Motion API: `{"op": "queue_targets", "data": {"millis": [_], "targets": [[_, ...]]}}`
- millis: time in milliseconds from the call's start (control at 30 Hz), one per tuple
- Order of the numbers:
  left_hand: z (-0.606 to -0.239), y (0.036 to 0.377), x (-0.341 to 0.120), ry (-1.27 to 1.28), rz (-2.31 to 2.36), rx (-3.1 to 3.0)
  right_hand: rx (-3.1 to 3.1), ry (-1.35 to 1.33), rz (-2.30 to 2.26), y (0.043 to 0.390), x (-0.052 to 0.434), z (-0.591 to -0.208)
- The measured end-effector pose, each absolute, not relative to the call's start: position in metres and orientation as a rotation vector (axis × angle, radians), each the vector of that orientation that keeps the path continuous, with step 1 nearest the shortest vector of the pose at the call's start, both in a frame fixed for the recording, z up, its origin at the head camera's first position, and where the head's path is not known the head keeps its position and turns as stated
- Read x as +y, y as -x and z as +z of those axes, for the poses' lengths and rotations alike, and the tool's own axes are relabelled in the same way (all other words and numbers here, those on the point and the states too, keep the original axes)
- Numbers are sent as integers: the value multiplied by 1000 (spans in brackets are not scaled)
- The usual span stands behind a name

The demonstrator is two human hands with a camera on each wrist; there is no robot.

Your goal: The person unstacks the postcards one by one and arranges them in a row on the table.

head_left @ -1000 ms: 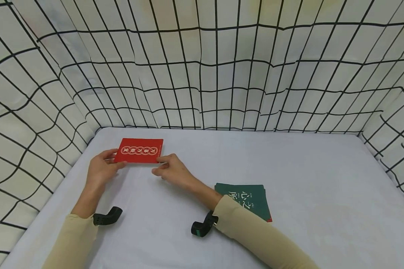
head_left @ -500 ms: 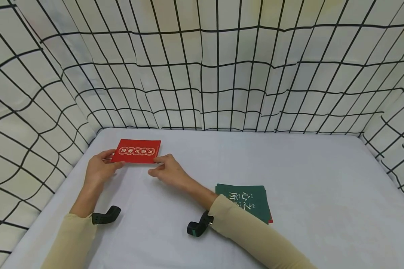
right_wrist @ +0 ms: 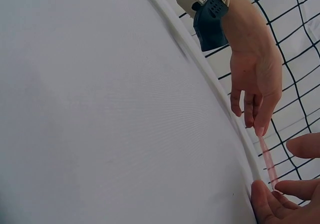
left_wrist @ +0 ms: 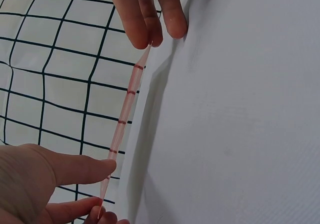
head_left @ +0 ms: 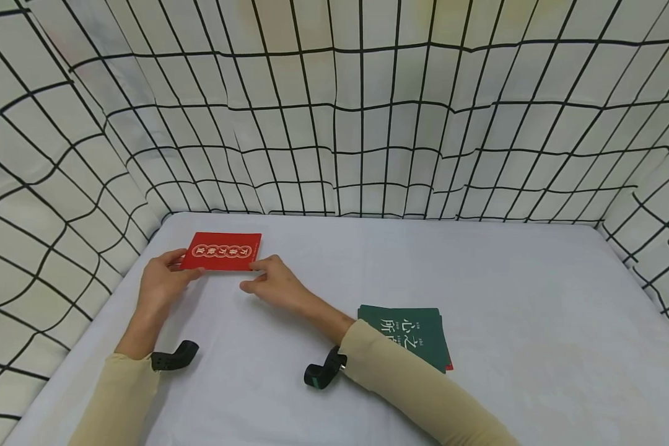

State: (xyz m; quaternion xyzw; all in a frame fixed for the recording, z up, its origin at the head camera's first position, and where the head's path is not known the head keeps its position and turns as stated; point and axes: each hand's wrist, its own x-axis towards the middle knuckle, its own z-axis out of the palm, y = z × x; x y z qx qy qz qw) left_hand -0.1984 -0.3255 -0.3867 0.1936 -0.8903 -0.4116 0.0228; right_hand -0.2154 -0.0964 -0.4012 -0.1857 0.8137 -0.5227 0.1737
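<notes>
At the far left of the head view, a white cloth backdrop with a black grid (head_left: 61, 186) is seen walling the white table (head_left: 479, 297) on three sides. Next to it, the left hand (head_left: 158, 285) is placed at the left end of a red booklet with gold characters (head_left: 221, 251), which is held just above the table near the back left corner. In the left wrist view the booklet (left_wrist: 125, 119) is seen edge-on as a thin pinkish strip, pinched at its near end between the thumb and a finger of the left hand (left_wrist: 45, 184); the rest of that hand is cut off by the frame. The black wrist mount (head_left: 173, 358) under the left sleeve is partly hidden by the arm.

The right end of the booklet is pinched by the right hand (head_left: 275, 286), thumb below and fingertips at the corner. In the right wrist view only a short sliver of the booklet (right_wrist: 267, 161) can be made out, and the right hand's fingers (right_wrist: 285, 196) are curled at its end, largely cropped. The booklet's print is too small to be read.

Further right, a green booklet with white characters (head_left: 409, 334) is laid flat on the table, its near left corner covered by the right sleeve (head_left: 412, 390). A red edge is visible beneath it; what that belongs to cannot be told.
</notes>
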Motion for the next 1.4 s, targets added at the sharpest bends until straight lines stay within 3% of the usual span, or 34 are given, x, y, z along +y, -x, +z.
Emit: {"op": "queue_targets", "data": {"millis": [1400], "targets": [[-385,198,-332,-689,-1169,-2926,2298,589,-1356,212,-106,-401]]}}
